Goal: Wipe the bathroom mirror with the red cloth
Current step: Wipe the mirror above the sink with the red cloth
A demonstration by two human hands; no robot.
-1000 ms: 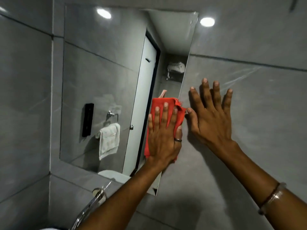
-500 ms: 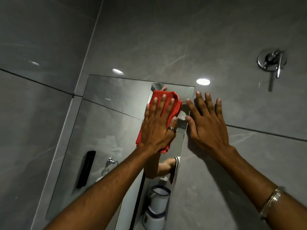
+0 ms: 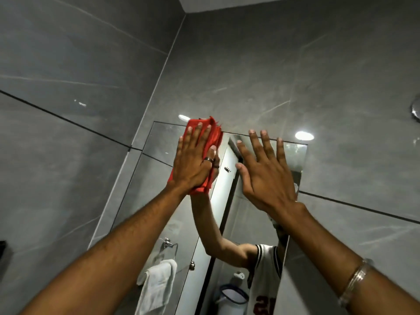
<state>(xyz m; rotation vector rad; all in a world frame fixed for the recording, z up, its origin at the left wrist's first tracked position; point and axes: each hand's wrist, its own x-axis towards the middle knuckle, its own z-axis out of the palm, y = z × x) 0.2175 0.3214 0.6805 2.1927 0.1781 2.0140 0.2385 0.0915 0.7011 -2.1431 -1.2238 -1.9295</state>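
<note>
Head view, upward, near mirror (image 3: 159,201)

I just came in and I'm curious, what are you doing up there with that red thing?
A person is cleaning the bathroom mirror. The left hand presses the red cloth flat against the glass at the mirror's top edge. The right hand is spread open in front of the mirror beside it, holding nothing. Lower in the mirror you can see a reflected white towel on a ring.

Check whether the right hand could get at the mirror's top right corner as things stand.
Probably yes. The right hand is spread open and empty over the mirror, beside that corner, and nothing lies between them; the left hand presses the red cloth farther left.
</note>
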